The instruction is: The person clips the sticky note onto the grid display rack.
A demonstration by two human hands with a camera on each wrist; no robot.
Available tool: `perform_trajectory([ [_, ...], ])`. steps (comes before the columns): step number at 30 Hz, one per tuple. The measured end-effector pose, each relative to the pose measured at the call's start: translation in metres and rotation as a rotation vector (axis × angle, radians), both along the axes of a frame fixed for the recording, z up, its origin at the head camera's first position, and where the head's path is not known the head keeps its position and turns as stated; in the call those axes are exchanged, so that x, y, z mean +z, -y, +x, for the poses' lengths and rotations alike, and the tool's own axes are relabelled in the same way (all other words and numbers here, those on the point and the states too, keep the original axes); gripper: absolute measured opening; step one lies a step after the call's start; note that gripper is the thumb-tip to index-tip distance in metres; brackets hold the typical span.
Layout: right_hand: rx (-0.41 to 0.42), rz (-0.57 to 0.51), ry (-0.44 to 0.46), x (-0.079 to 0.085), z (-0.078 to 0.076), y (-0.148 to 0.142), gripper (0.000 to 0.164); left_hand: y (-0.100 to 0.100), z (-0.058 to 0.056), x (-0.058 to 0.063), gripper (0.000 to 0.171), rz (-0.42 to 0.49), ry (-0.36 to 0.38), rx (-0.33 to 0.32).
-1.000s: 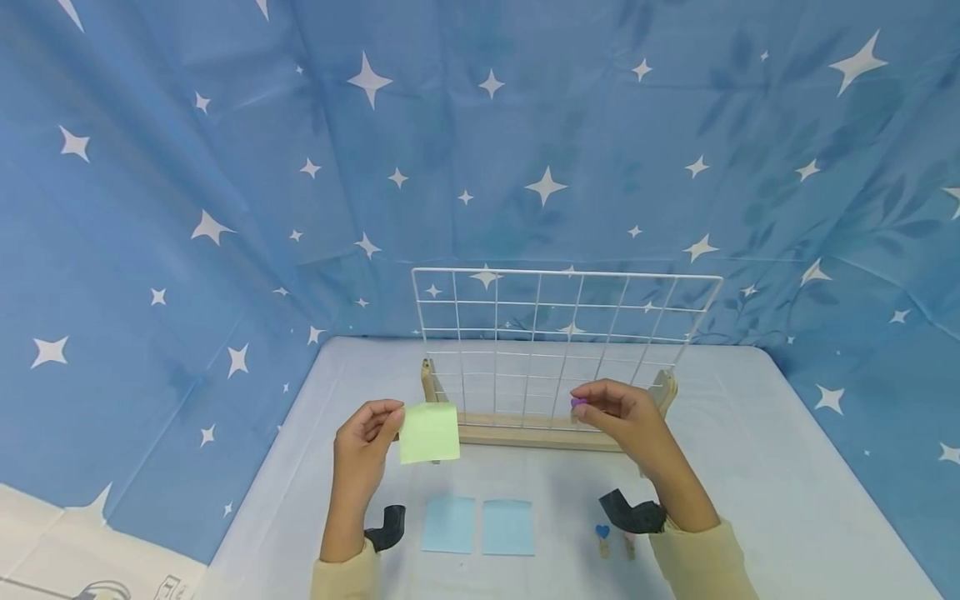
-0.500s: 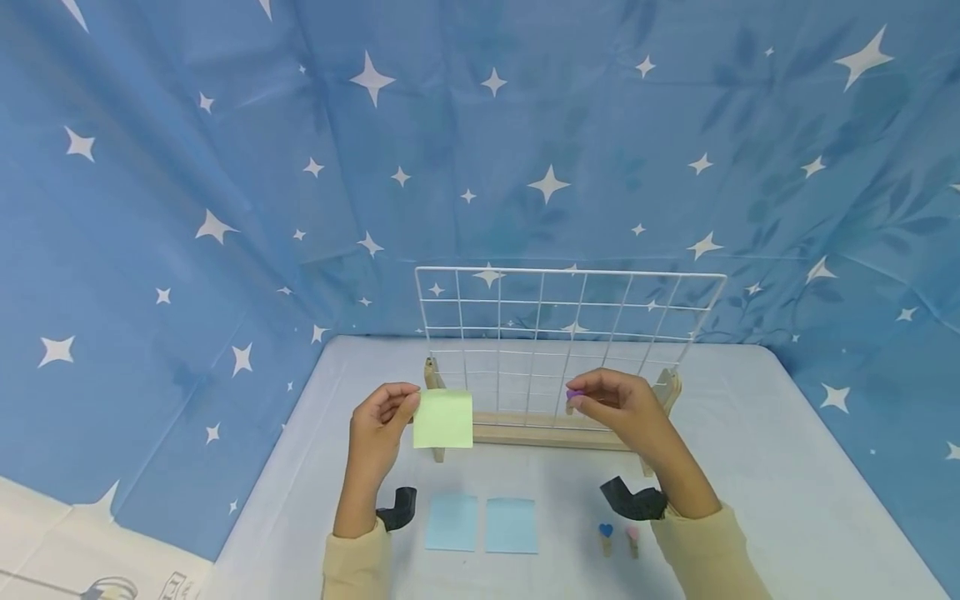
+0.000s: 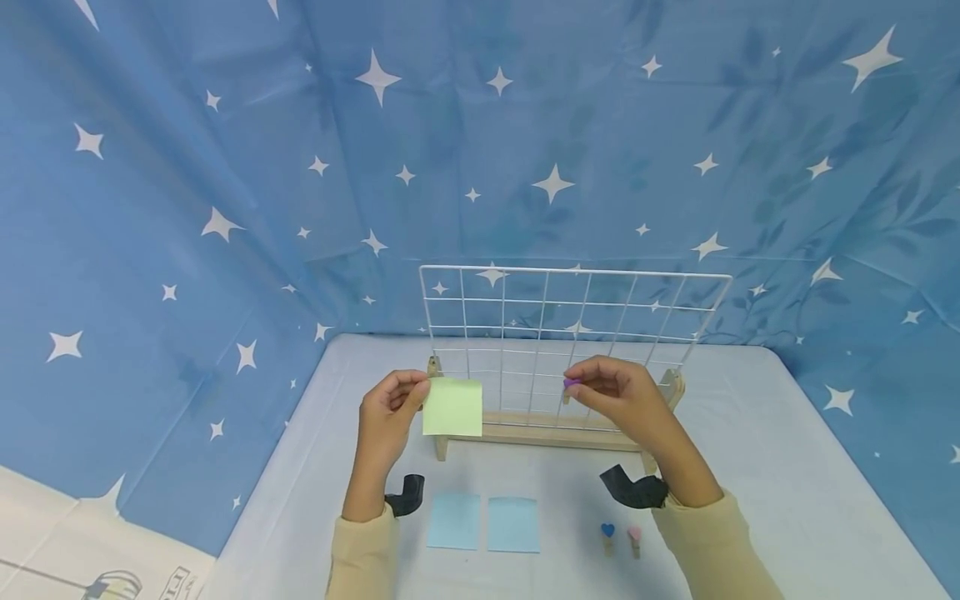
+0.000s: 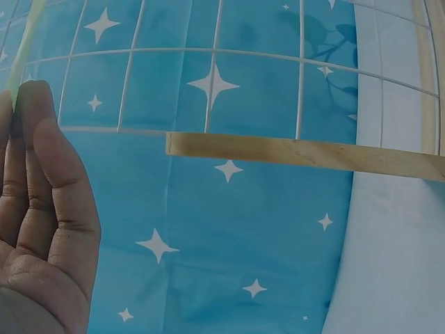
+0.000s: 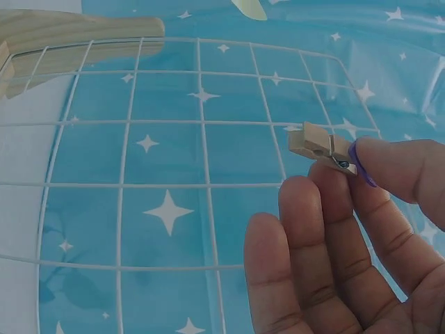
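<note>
My left hand [image 3: 392, 406] pinches a yellow-green sticky note [image 3: 453, 407] by its left edge, in front of the left end of a white wire grid [image 3: 546, 333]. Seen edge-on in the left wrist view, the sticky note [image 4: 25, 49] stands up from the fingertips. With thumb and forefinger my right hand [image 3: 618, 392] pinches a small wooden clothespin [image 3: 566, 397] that bears a purple decoration. In the right wrist view the clothespin [image 5: 325, 147] points away from the fingers, its jaws looking closed, with the grid behind it.
The grid stands on a wooden base [image 3: 555, 435] on the white table [image 3: 300, 492]. Nearer lie two light-blue sticky notes, one on the left [image 3: 453, 521] and one on the right [image 3: 513, 525]. A blue-heart clothespin [image 3: 608, 537] and a pink-heart clothespin [image 3: 635, 542] lie to the right.
My left hand has moved up and to the right with the yellow-green sticky note. My right hand has risen slightly with the clothespin. The view has shifted a little.
</note>
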State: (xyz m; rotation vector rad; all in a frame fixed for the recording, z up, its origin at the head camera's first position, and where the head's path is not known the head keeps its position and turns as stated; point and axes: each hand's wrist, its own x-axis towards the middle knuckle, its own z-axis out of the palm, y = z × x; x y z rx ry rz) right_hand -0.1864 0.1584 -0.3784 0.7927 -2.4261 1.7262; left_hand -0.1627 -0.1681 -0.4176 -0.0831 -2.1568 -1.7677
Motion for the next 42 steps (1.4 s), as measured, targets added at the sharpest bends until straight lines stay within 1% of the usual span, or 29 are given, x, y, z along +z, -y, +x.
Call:
perform_trajectory([
  [5, -0.016, 0.027, -0.016, 0.005, -0.001, 0.003, 0.013, -0.004, -0.002, 0.007, 0.019, -0.010, 0.023, 0.012],
  [9, -0.015, 0.038, -0.021, 0.007, -0.003, 0.006, 0.013, -0.010, 0.004, 0.023, 0.016, -0.021, 0.025, 0.011],
  [11, -0.015, 0.040, -0.026, 0.008, -0.003, 0.007, 0.013, -0.013, 0.007, 0.031, 0.016, -0.029, 0.010, 0.006],
  [15, -0.017, 0.043, -0.018, 0.008, -0.005, 0.009, 0.017, -0.015, 0.009, 0.037, 0.017, -0.036, -0.004, 0.001],
  [18, -0.031, 0.053, -0.002, 0.010, -0.006, 0.010, 0.018, -0.016, 0.008, 0.040, 0.016, -0.020, -0.001, -0.006],
  [22, -0.041, 0.054, -0.004, 0.012, -0.008, 0.012, 0.016, -0.018, 0.005, 0.043, 0.015, 0.001, -0.003, -0.018],
  [29, -0.025, 0.033, -0.018, 0.014, -0.013, 0.015, 0.015, -0.021, 0.001, 0.047, 0.016, -0.022, -0.022, -0.019],
  [32, -0.027, 0.040, -0.019, 0.015, -0.015, 0.016, 0.017, -0.021, 0.000, 0.048, 0.017, -0.028, -0.029, -0.023],
  [37, -0.046, 0.057, -0.014, 0.018, -0.016, 0.018, 0.017, -0.023, -0.002, 0.051, 0.016, -0.023, -0.045, -0.031],
  [42, -0.040, 0.058, -0.005, 0.020, -0.017, 0.021, 0.017, -0.025, -0.003, 0.053, 0.017, -0.019, -0.051, -0.041],
])
